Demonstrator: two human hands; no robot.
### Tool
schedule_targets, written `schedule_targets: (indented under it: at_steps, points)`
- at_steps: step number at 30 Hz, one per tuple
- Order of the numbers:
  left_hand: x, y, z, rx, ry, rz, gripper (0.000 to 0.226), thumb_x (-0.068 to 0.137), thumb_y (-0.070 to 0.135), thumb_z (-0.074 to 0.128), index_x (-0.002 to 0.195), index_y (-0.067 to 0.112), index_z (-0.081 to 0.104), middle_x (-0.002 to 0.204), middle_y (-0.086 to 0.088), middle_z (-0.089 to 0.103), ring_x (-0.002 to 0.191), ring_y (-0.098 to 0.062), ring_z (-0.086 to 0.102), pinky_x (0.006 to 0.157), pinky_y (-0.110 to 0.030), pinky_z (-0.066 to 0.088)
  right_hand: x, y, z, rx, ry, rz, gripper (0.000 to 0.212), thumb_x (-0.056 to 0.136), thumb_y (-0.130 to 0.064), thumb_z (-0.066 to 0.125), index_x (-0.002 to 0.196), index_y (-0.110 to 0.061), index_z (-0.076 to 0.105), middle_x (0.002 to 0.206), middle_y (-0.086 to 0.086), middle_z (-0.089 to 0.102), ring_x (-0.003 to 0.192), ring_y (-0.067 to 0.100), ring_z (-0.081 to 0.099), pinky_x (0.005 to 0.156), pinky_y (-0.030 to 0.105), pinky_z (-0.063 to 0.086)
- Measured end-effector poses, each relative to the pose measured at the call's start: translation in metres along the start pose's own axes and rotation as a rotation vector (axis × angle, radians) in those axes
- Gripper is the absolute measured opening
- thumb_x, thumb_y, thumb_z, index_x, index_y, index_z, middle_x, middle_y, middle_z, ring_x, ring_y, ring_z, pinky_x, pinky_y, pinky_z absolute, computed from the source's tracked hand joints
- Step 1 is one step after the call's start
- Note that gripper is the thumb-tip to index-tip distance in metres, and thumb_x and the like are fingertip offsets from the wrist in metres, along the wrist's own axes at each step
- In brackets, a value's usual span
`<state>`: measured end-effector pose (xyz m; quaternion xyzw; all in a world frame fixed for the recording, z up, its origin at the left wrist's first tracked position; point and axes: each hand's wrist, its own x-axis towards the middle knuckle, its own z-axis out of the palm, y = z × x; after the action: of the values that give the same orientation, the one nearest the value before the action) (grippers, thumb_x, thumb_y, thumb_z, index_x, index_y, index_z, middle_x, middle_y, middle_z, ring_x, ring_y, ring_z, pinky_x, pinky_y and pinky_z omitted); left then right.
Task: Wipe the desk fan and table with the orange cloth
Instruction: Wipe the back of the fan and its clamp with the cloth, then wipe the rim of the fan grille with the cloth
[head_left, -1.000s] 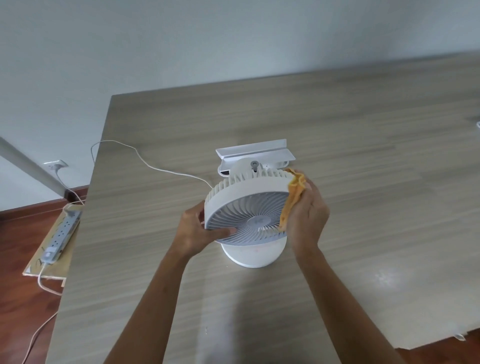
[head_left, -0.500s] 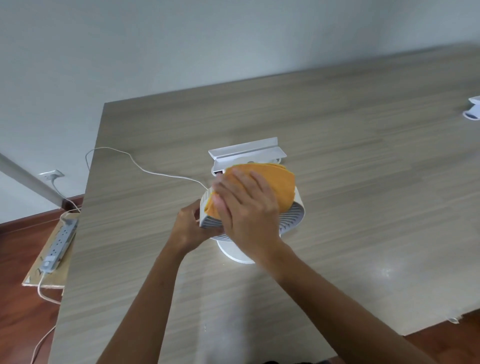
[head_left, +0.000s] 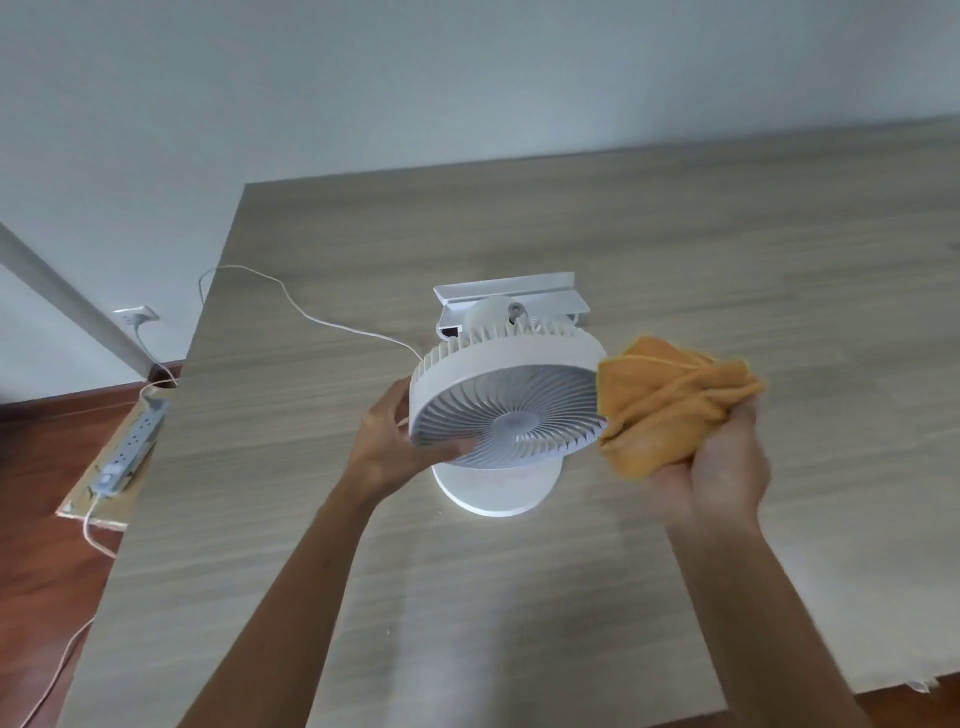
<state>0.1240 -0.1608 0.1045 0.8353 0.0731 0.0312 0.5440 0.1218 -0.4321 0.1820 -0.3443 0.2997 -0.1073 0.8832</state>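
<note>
A white desk fan (head_left: 506, 410) stands on its round base in the middle of the wooden table (head_left: 675, 249), its grille tilted up toward me. My left hand (head_left: 395, 441) grips the fan head's left rim, thumb on the grille. My right hand (head_left: 717, 462) holds the bunched orange cloth (head_left: 670, 405) just right of the fan head, the cloth touching the right rim.
A white bracket-like piece (head_left: 511, 299) lies right behind the fan. The fan's white cable (head_left: 291, 296) runs left over the table edge. On the floor at left lie a power strip (head_left: 132, 447) on cardboard and a wall socket (head_left: 136, 314).
My right hand swept the cloth from the fan's right edge over its top and front, then back off to the right side. My left hand kept its grip on the fan.
</note>
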Motion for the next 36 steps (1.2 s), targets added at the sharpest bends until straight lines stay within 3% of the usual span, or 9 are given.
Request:
schedule_targets:
  at_steps: [3,7,11,13,14,17,20,25,36]
  points:
    - [-0.011,-0.023,0.013,-0.024,0.021,-0.016,0.098,0.045,0.035,0.097,0.131,0.024,0.051,0.119,0.009,0.065,0.105,0.002,0.063,0.084,-0.022,0.056,0.017,0.017,-0.045,0.036,-0.109,0.157,0.063,0.048,-0.051,0.07,0.103,-0.022,0.061,0.073,-0.012,0.076,0.066,0.007,0.074,0.061,0.032,0.061]
    - [-0.033,-0.064,0.044,0.023,0.092,-0.047,0.116,0.035,0.062,0.09,0.136,0.033,0.041,0.129,0.022,0.057,0.12,0.004,0.052,0.099,-0.029,0.046,0.033,0.043,-0.083,0.188,-0.193,0.454,0.052,0.088,-0.047,0.053,0.128,-0.014,0.059,0.088,-0.008,0.078,0.098,0.016,0.071,0.11,0.053,0.037]
    - [-0.04,-0.095,0.071,0.057,0.157,0.086,0.11,0.041,0.061,0.089,0.134,0.046,0.033,0.129,0.038,0.044,0.116,0.028,0.036,0.087,-0.007,0.034,0.045,0.071,-0.111,0.188,-0.428,0.555,0.07,0.067,-0.036,0.068,0.131,-0.013,0.055,0.141,0.003,0.057,0.134,0.034,0.044,0.093,0.074,0.04]
    - [-0.041,-0.11,0.079,0.024,0.176,0.14,0.113,0.043,0.061,0.089,0.139,0.044,0.031,0.136,0.035,0.043,0.122,0.026,0.033,0.091,-0.006,0.03,0.054,0.083,-0.126,0.18,-0.467,0.539,0.074,0.069,-0.035,0.068,0.136,-0.009,0.052,0.131,0.013,0.064,0.133,0.035,0.046,0.1,0.067,0.038]
    - [-0.041,-0.116,0.081,0.004,0.183,0.168,0.115,0.044,0.062,0.089,0.141,0.043,0.03,0.139,0.034,0.041,0.126,0.023,0.033,0.095,-0.008,0.029,0.055,0.088,-0.132,0.171,-0.439,0.531,0.074,0.066,-0.033,0.07,0.134,-0.006,0.057,0.119,0.015,0.07,0.118,0.035,0.061,0.088,0.061,0.05]
    - [-0.04,-0.131,0.087,-0.025,0.21,0.265,0.118,0.047,0.064,0.087,0.145,0.038,0.028,0.147,0.028,0.037,0.137,0.007,0.032,0.108,-0.018,0.026,0.05,0.099,-0.14,0.1,-0.513,0.359,0.041,0.09,-0.029,0.055,0.124,-0.007,0.062,0.11,0.015,0.074,0.089,0.028,0.074,0.056,0.047,0.061]
    - [-0.046,-0.132,0.089,-0.08,0.29,0.314,0.131,0.042,0.069,0.084,0.15,0.03,0.022,0.152,0.016,0.035,0.14,-0.002,0.033,0.114,-0.025,0.028,0.037,0.11,-0.154,0.02,-0.556,0.164,0.035,0.095,-0.027,0.051,0.124,-0.012,0.063,0.113,0.009,0.074,0.098,0.018,0.073,0.068,0.036,0.061]
    - [-0.055,-0.101,0.077,-0.185,0.405,0.318,0.126,0.049,0.062,0.086,0.152,0.027,0.02,0.154,0.004,0.034,0.139,-0.01,0.036,0.114,-0.031,0.032,-0.002,0.094,-0.142,0.062,-0.503,-0.2,0.015,0.095,-0.02,0.058,0.106,-0.016,0.067,0.085,-0.009,0.078,0.078,0.003,0.074,0.056,0.02,0.057]
    - [-0.022,-0.005,0.033,-0.118,0.459,0.504,0.122,0.047,0.076,0.076,0.15,0.03,0.028,0.155,0.005,0.035,0.14,-0.012,0.036,0.112,-0.034,0.034,-0.009,0.048,-0.021,-0.019,-0.537,-0.711,0.011,0.093,-0.021,0.061,0.092,-0.024,0.072,0.089,-0.006,0.075,0.089,0.019,0.073,0.085,0.044,0.059]
